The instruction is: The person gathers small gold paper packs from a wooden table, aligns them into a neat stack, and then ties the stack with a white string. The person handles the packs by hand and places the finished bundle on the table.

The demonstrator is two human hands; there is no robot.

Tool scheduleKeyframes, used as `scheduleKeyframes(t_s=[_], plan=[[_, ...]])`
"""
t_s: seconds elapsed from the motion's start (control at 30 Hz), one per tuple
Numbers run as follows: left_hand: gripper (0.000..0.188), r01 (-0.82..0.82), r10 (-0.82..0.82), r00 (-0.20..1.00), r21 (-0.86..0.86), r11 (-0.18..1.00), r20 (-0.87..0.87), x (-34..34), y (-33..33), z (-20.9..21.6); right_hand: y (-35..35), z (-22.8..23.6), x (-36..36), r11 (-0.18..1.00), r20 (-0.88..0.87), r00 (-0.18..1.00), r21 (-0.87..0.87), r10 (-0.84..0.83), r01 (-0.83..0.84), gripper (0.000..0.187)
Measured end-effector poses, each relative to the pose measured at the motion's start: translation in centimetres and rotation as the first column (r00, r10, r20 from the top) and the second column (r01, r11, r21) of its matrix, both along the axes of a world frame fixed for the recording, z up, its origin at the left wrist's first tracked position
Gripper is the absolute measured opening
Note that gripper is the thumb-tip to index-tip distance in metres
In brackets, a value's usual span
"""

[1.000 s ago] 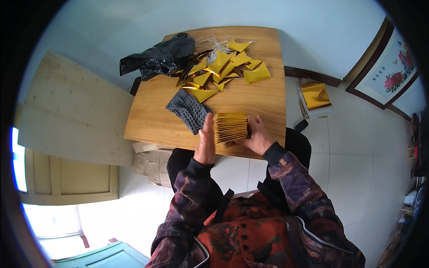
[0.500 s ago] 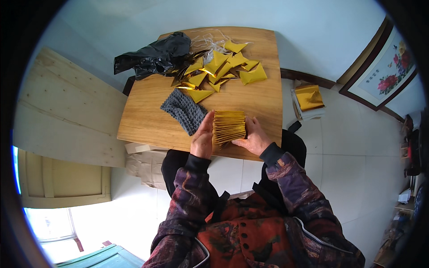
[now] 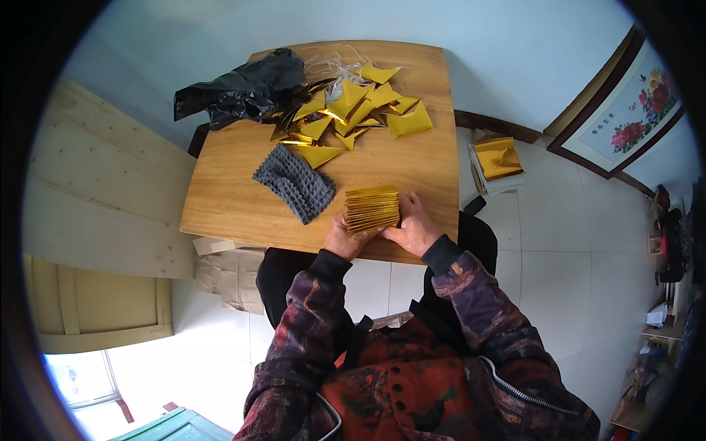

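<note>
A thick stack of folded gold foil paper (image 3: 372, 208) sits between my two hands at the near edge of the wooden table (image 3: 243, 195). My left hand (image 3: 348, 237) closes round its lower left corner, its fingers partly hidden beneath. On the other side my right hand (image 3: 414, 226) grips the stack's right edge, thumb across the near side. Left of the stack lies a crumpled dark grey textured cloth (image 3: 296, 184). Farther back is a loose heap of folded gold paper pieces (image 3: 348, 103).
A black plastic bag (image 3: 254, 90) and tangled clear plastic strands (image 3: 338, 66) lie at the table's back. On the floor to the right rests a pile topped with gold sheets (image 3: 498, 157). Flattened brown cardboard (image 3: 232, 281) lies below left. A framed flower picture (image 3: 625, 110) leans at the right wall.
My left hand has slid from the stack's left side down to its lower left corner. The view has shifted slightly, and the stack tilts a little differently.
</note>
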State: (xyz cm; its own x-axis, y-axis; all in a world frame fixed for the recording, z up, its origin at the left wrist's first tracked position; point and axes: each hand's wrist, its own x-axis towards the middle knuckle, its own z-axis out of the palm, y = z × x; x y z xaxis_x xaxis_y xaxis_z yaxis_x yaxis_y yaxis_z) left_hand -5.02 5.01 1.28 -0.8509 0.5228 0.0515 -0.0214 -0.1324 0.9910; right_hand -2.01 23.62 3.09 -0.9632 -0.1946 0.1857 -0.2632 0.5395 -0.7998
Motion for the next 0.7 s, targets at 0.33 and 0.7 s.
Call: scheduleKeyframes(t_s=[0.33,0.7], plan=[[0.026,-0.134,0.099,0.972,-0.158,0.978,-0.214,2.0,1.6,-0.3,-0.8,-0.7,0.3,0.998,-0.109,0.994,0.049,-0.023,0.029,0.045],[0.028,-0.071,0.011,0.960,-0.207,0.976,-0.280,1.8,1.2,0.2,-1.4,-0.4,0.4,0.994,-0.043,0.998,-0.100,-0.055,0.050,0.043]])
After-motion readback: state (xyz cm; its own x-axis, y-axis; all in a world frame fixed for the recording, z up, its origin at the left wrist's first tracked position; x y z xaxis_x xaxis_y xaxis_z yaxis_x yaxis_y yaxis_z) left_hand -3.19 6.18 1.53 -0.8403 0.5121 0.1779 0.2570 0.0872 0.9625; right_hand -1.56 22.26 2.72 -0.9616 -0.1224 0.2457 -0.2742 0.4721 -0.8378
